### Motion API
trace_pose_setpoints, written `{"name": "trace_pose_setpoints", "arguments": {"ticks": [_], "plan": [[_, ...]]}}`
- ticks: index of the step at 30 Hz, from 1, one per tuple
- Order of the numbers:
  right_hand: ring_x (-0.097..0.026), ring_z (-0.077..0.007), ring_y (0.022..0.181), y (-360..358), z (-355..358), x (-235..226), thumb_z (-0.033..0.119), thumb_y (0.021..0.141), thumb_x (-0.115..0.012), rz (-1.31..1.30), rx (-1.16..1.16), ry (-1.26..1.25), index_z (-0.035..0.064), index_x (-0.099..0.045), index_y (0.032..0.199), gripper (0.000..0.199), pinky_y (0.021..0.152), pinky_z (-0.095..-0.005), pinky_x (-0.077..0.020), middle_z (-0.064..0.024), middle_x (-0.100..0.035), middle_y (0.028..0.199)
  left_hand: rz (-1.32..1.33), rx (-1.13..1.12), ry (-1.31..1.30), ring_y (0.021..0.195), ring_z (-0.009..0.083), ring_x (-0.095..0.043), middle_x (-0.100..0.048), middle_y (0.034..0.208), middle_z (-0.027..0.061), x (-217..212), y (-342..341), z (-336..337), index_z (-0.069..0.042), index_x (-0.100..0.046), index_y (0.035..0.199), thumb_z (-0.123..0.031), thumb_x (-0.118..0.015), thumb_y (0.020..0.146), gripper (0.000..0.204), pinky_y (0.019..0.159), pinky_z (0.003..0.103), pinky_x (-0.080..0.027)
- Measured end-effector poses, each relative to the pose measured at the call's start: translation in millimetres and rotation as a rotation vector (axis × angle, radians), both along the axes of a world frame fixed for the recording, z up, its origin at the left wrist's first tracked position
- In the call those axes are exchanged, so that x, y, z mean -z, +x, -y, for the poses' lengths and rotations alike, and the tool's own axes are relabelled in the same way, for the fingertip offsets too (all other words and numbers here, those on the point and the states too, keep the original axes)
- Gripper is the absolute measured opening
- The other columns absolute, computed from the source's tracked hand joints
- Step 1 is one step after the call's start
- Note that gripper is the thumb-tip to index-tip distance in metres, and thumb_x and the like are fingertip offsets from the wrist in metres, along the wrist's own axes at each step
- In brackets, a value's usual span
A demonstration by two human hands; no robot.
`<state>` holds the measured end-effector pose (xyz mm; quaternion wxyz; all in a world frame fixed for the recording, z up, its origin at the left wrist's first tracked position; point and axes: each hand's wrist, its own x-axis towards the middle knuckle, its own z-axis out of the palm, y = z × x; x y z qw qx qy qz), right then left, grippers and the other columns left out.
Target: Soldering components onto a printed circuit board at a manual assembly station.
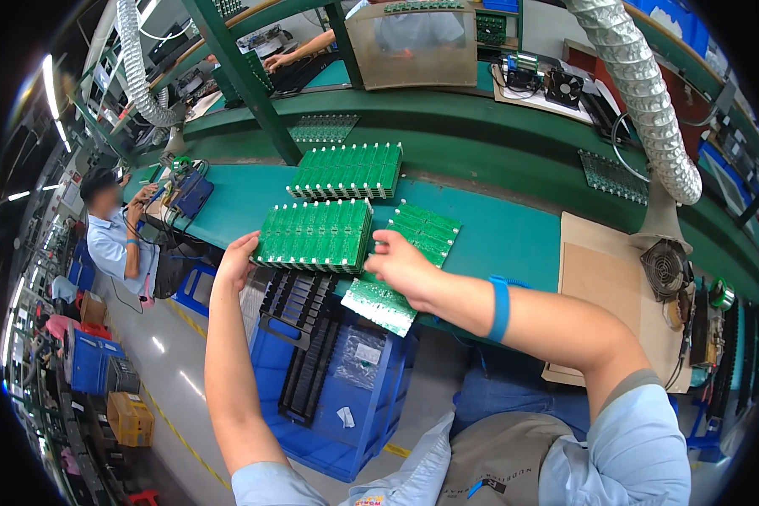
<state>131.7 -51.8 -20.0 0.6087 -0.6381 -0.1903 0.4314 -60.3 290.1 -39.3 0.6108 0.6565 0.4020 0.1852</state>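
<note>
Under a silver flexible duct (641, 93), a teal bench mat (506, 228) runs along the green workstation, and a co-worker (114, 228) in pale blue sits farther left. The near stack of green circuit-board panels (316, 234) lies at the bench's front edge, just in front of a second stack (350, 167). Beside its right edge lies loose green board material (426, 229), its lower part sticking out over the bench edge; the hand across it keeps me from telling whether that is 1 panel or 2. Below are black slotted racks (299, 295) and a blue bin (392, 396).

I'd judge the step to be handling or squaring up the near stack; the next move seems to call for even pressure from both sides, keeping the boards aligned.

The left hand (239, 260) has its bent fingers against the stack's left edge; I can't tell whether they clasp it. The right hand (403, 268), blue band (500, 308) on its wrist, is half curled by the opposite edge, above the loose material; its contact is unclear.
</note>
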Motion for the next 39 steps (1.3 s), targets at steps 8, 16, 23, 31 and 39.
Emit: {"name": "trace_pose_setpoints", "arguments": {"ticks": [8, 16, 23, 31, 39], "plan": [[-0.055, -0.0228, 0.128, -48.2, 138.0, -64.2, -0.001, 0.094, -0.065, 0.350, -0.250, 0.217, 0.0027, -0.042, 0.150, 0.061, 0.101, -0.0362, -0.0516, -0.0128, -0.049, 0.142, -0.288, -0.010, 0.243, 0.105, 0.0142, -0.069, -0.074, 0.118, 0.0052, 1.0, 4.2, -26.3, -0.006, -0.066, 0.139, -0.030, -0.060, 0.105, 0.041, 0.086, 0.033, -0.055], [-0.059, -0.0205, 0.123, -64.3, 255.8, -78.8, -0.004, 0.094, -0.063, 0.429, -0.261, 0.187, 0.0019, -0.048, 0.145, 0.053, 0.099, -0.0347, -0.0519, -0.0134, -0.048, 0.143, -0.274, -0.090, 0.880, 0.104, 0.0239, -0.073, -0.077, 0.112, 0.0117, 0.9, 42.7, -31.1, -0.005, -0.070, 0.131, -0.017, -0.066, 0.098, 0.036, 0.090, 0.038, -0.056], [-0.066, -0.0172, 0.104, -65.2, 336.2, -40.5, -0.005, 0.095, -0.061, 0.184, 0.069, 0.084, -0.0023, -0.057, 0.133, 0.038, 0.095, -0.0315, -0.0529, -0.0122, -0.061, 0.127, -0.208, -0.004, 1.141, 0.100, 0.0312, -0.075, -0.077, 0.108, 0.0180, -21.4, 62.4, -23.3, -0.010, -0.075, 0.124, -0.010, -0.066, 0.094, 0.031, 0.089, 0.040, -0.058], [-0.067, -0.0140, 0.098, -71.4, 368.2, -26.4, -0.005, 0.098, -0.058, 0.053, 0.291, 0.016, -0.0028, -0.059, 0.130, 0.033, 0.090, -0.0278, -0.0527, -0.0097, -0.067, 0.120, -0.274, 0.138, 1.260, 0.096, 0.0338, -0.075, -0.077, 0.104, 0.0172, -29.9, 75.9, -6.7, -0.009, -0.080, 0.111, -0.008, -0.069, 0.092, 0.022, 0.086, 0.041, -0.058], [-0.067, -0.0121, 0.097, -69.7, 367.3, -24.1, -0.005, 0.098, -0.057, 0.038, 0.301, -0.007, -0.0024, -0.058, 0.131, 0.033, 0.088, -0.0254, -0.0519, -0.0090, -0.067, 0.120, -0.352, 0.173, 1.277, 0.093, 0.0342, -0.075, -0.077, 0.098, 0.0170, -34.0, 79.4, 3.5, -0.008, -0.080, 0.106, -0.010, -0.073, 0.088, 0.019, 0.083, 0.041, -0.059]]}}
